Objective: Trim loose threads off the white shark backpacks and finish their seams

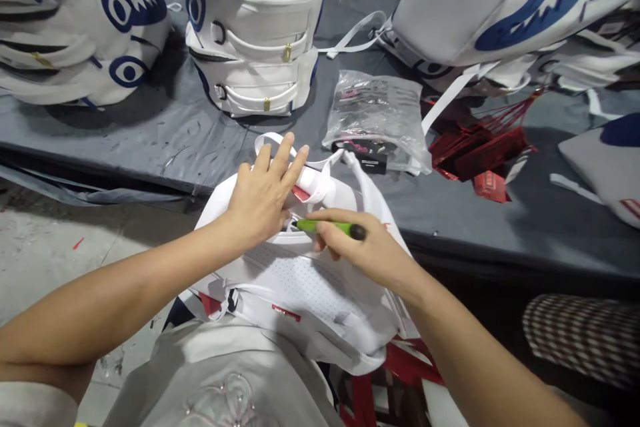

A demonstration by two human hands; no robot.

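A white backpack (300,287) with a perforated back panel and red trim lies on my lap against the table edge. My left hand (263,197) rests flat on its upper part, fingers spread toward the white straps (320,180). My right hand (360,250) grips a green pen-like tool (327,227) whose tip points left at the bag near my left palm.
A grey table (165,127) carries several white-and-blue backpacks (253,33), a clear plastic bag (377,117) with small parts and a pile of red tags (475,147). A checked cushion (585,337) sits at the right. Concrete floor (60,247) lies at the left.
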